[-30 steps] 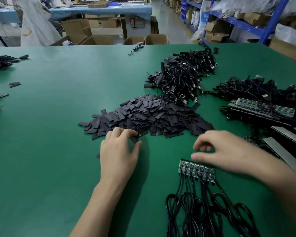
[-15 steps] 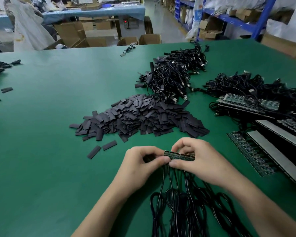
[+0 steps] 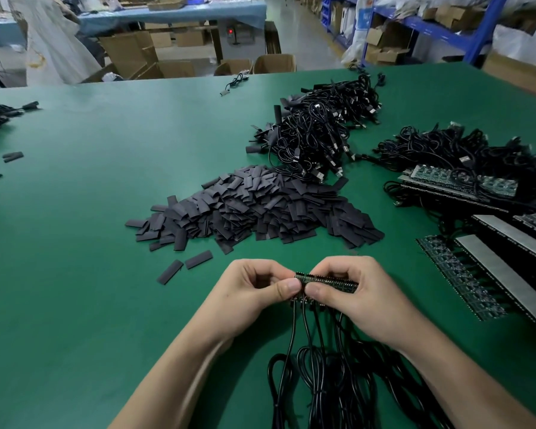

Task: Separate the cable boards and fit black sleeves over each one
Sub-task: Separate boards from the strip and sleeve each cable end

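A strip of joined green cable boards [image 3: 338,281] is held edge-up just above the green table [image 3: 90,274], near its front. My left hand [image 3: 254,292] pinches the strip's left end with thumb and fingers. My right hand [image 3: 362,292] grips the rest of the strip, thumb next to the left thumb. Black cables [image 3: 328,376] hang from the boards and coil on the table below. A big heap of flat black sleeves [image 3: 254,205] lies just beyond my hands, with two loose sleeves [image 3: 186,266] at its near left.
A tangle of black cables with plugs [image 3: 322,131] lies behind the sleeve heap. More cable bundles and board strips [image 3: 464,187] fill the right side, with long panels [image 3: 492,274] near the right edge. Small cable bits [image 3: 0,114] sit far left. Cardboard boxes [image 3: 273,63] stand past the table.
Both hands left the table and picked up the board strip, which lay flat a second ago. It now stands edge-up between my thumbs and fingers, which have shifted closer together.
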Tool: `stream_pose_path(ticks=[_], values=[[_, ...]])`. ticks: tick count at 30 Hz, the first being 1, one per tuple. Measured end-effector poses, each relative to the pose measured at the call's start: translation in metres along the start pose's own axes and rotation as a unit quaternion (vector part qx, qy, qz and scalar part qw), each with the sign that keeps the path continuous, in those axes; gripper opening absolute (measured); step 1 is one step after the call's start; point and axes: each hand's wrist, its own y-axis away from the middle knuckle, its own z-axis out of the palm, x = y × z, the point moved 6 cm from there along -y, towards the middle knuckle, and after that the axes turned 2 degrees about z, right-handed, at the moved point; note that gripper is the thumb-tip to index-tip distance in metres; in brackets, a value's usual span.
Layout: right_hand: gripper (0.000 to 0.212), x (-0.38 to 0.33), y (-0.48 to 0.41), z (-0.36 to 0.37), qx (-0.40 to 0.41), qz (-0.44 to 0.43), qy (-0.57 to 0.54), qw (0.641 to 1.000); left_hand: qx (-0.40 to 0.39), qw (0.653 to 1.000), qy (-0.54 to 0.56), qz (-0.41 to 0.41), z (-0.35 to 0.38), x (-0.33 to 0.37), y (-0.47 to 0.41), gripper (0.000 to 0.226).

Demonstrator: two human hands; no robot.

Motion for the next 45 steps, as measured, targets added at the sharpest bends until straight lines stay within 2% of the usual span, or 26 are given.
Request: stream_pose_path(ticks=[9,12,15,18,20,23,26,29,31,34,37,39,40,42,45], values=[[0.006,-0.007,0.001,0.004,-0.044,0.001,-0.073,0.996,-0.027,0.999,0.032,-0.025,-0.001,-0.001,0.003,0.007],[0.005,-0.009,0.002,0.006,-0.034,-0.006,-0.078,0.996,-0.025,0.998,0.05,-0.032,-0.002,-0.002,0.003,0.01],[0.014,-0.002,0.001,-0.002,-0.007,0.018,-0.026,0.999,-0.009,0.998,0.054,-0.018,-0.003,0.0,0.002,0.021],[0.01,0.005,0.001,-0.012,0.033,0.033,0.091,0.995,0.032,0.999,0.033,0.016,-0.006,0.004,0.002,0.015],[0.014,-0.002,0.003,-0.014,0.077,-0.004,0.164,0.983,0.067,0.997,0.0,0.044,-0.01,0.007,0.002,0.013],[0.026,-0.017,0.006,-0.002,0.068,-0.072,0.202,0.974,0.094,0.992,-0.037,0.076,-0.011,0.009,0.001,0.008],[0.019,-0.024,0.007,0.009,0.051,-0.09,0.139,0.985,0.084,0.989,-0.053,0.11,-0.006,0.011,0.0,0.008],[0.026,-0.02,0.006,0.009,0.024,-0.041,0.015,0.999,0.089,0.981,-0.1,0.143,-0.012,0.019,0.001,0.013],[0.028,-0.024,0.008,0.004,-0.007,-0.037,-0.114,0.993,0.166,0.948,-0.221,0.16,-0.032,0.025,0.004,0.014],[0.034,-0.024,0.01,-0.017,-0.01,0.001,-0.373,0.928,0.309,0.843,-0.42,0.129,-0.07,0.029,0.013,0.02],[0.036,-0.021,0.011,-0.039,0.018,0.011,-0.481,0.877,0.344,0.78,-0.522,0.038,-0.093,0.022,0.017,0.03],[0.025,-0.02,0.01,-0.05,0.03,0.007,-0.505,0.863,0.338,0.752,-0.566,0.007,-0.099,0.019,0.019,0.028],[0.025,-0.017,0.01,-0.054,0.04,0.014,-0.497,0.867,0.335,0.744,-0.579,-0.004,-0.1,0.019,0.02,0.025],[0.03,-0.011,0.01,-0.057,0.043,0.044,-0.442,0.895,0.335,0.737,-0.587,-0.015,-0.101,0.019,0.02,0.017],[0.028,-0.005,0.009,-0.052,0.022,0.077,-0.33,0.94,0.341,0.748,-0.569,-0.014,-0.102,0.02,0.02,0.009]])
